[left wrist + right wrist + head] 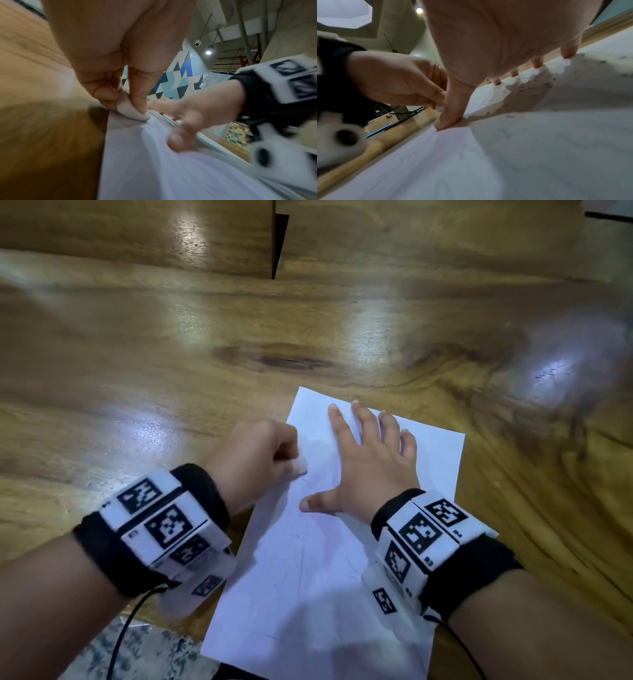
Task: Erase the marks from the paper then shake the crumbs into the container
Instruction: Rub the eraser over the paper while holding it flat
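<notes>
A white sheet of paper (308,577) lies on the wooden table (171,354), with faint pencil marks and dark crumbs (530,86) on it. My left hand (260,453) pinches a white eraser (132,111) between thumb and fingers and presses it onto the paper (154,169) near its left edge. My right hand (370,460) lies flat on the sheet with fingers spread, thumb (452,119) pressing the paper (522,155) down. No container shows in any view.
A raised wooden ledge (137,234) with a dark gap runs along the back of the table. The near table edge sits by my left wrist, with speckled floor (154,652) below. A cardboard box (383,121) stands beyond the table.
</notes>
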The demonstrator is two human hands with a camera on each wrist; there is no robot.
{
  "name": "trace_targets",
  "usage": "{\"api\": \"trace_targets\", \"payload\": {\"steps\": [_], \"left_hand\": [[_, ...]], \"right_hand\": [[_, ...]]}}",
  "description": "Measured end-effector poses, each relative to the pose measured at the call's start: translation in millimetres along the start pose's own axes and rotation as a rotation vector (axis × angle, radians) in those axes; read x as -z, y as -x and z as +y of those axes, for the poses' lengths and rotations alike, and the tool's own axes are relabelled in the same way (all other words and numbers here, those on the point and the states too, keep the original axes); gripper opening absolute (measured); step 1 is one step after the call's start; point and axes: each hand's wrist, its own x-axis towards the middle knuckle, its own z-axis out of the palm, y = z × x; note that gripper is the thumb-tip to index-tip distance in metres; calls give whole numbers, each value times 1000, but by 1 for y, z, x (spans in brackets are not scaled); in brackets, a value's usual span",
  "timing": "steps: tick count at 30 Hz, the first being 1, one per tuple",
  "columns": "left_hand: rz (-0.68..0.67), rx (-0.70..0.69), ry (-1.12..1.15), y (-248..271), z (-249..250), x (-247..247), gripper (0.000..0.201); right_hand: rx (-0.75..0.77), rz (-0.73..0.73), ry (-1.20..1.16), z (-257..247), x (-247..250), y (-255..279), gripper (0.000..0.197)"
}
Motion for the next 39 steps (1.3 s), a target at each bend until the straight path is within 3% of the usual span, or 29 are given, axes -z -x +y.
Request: {"api": "trace_targets", "payload": {"steps": [5, 9, 14, 23, 30, 33, 36, 37, 39], "left_hand": [[47, 22, -16, -33, 16, 7, 16], [45, -37, -69, 3, 9, -6, 24], [191, -49, 37, 11, 6, -14, 15], [36, 43, -31, -29, 16, -1, 12], [104, -82, -99, -63, 29, 8, 10], [108, -145, -97, -30, 17, -7, 16], [-57, -219, -67, 25, -1, -17, 22], [-87, -215, -54, 30, -4, -17, 21], [-22, -207, -54, 12, 3, -10, 19]], "right_hand": [[1, 9, 14, 1, -1, -1, 127], [19, 27, -5, 2, -3, 0, 125], [108, 17, -52, 12, -2, 5, 118], [97, -38, -18, 21, 9, 0, 128], [97, -13, 22, 22, 4, -2, 129], [95, -15, 13, 23, 4, -2, 129], [97, -18, 9, 23, 4, -1, 128], [97, -20, 5, 23, 4, -1, 128], [98, -26, -3, 22, 5, 0, 128]]}}
